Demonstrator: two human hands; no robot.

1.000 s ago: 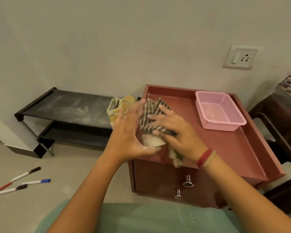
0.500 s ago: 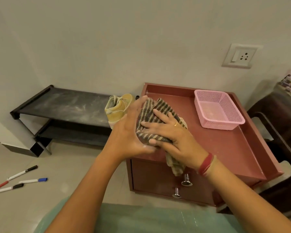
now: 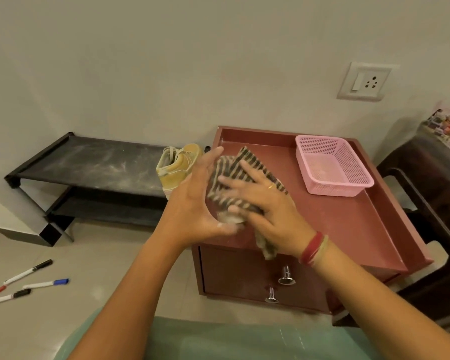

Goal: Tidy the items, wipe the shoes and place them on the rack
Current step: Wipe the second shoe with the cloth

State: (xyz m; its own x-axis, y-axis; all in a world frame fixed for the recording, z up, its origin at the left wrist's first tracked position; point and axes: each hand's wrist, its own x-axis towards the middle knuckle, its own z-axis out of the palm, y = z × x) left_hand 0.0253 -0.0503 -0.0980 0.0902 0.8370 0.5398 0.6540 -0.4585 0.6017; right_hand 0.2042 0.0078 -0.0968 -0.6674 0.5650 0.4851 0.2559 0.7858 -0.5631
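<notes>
Pressing a brown-and-cream striped cloth [image 3: 227, 168] between both palms, the person holds it over the front left corner of the red-brown cabinet [image 3: 348, 229]. The left hand [image 3: 195, 203] stands flat against it, fingers straight; the right hand [image 3: 268, 206] lies on it, fingers spread. A dusty yellow shoe [image 3: 178, 166] sits on the black rack [image 3: 89, 165]. Print on the packets [image 3: 444, 126] far right is too small to read. Unlike half a second ago, a pale patch shows beneath the cloth.
</notes>
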